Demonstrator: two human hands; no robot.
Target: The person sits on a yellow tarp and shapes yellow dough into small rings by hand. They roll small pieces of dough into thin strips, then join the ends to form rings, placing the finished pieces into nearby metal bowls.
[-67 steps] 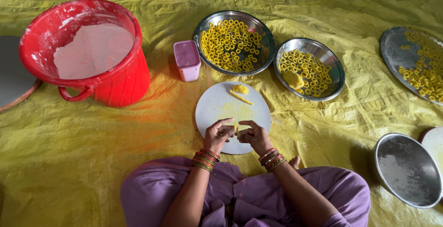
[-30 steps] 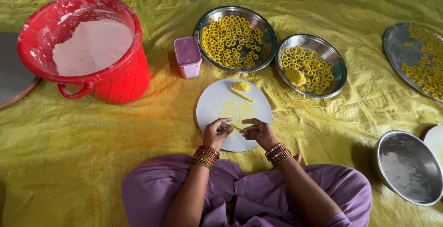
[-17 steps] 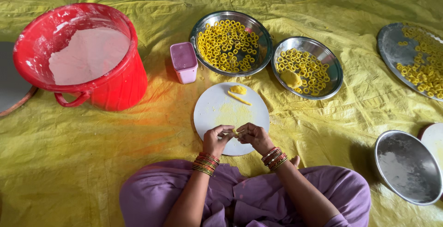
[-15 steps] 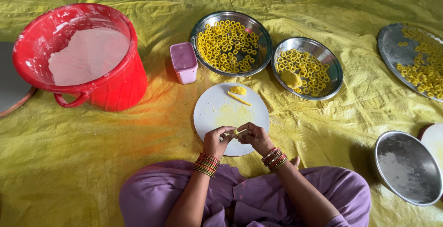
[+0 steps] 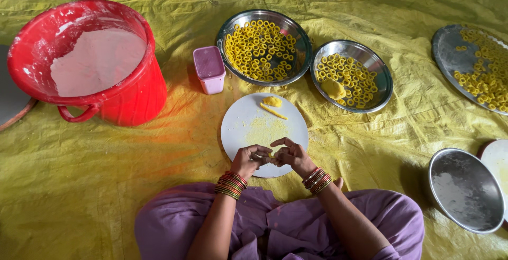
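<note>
A small piece of yellow dough [image 5: 270, 156] is pinched between the fingertips of the left hand [image 5: 248, 159] and the right hand [image 5: 291, 155], just above the near edge of a round white board [image 5: 241, 128]; most of it is hidden by the fingers, so its shape cannot be told. The board is laid flat on the yellow sheet and is dusted with yellow smears at its middle. Near its far edge a small yellow dough lump [image 5: 272, 101] is seen, with a thin rolled dough strip [image 5: 273, 112] laid slantwise just beside it.

One red bucket [image 5: 90, 61], one pink tub [image 5: 209, 69], one white board [image 5: 248, 125], four steel dishes [image 5: 264, 46], two hands [image 5: 248, 159].
</note>
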